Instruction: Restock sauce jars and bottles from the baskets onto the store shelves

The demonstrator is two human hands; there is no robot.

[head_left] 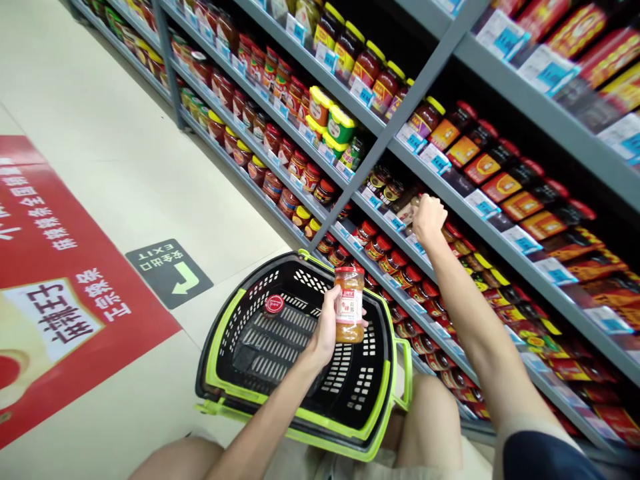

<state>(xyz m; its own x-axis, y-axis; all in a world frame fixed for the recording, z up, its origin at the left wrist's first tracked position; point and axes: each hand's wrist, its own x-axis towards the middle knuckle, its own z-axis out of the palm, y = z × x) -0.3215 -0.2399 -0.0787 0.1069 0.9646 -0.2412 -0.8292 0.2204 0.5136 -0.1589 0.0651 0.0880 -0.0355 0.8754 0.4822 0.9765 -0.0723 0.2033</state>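
Observation:
My left hand (326, 331) is wrapped round an upright glass jar (349, 305) with a red lid and a white and red label, held over a black and green shopping basket (225, 333). A second jar with a red lid (273, 305) stands inside the basket at its far side. My right hand (428, 217) reaches into the grey shelving, its fingers closed on a jar (407, 212) on a middle shelf; most of that jar is hidden by the hand.
Grey shelves (500, 253) run from the top left to the right, packed with rows of sauce jars and blue price tags. The basket rests on my knees. A red floor sticker (50, 280) and a dark exit sign (167, 270) lie on the pale floor at left.

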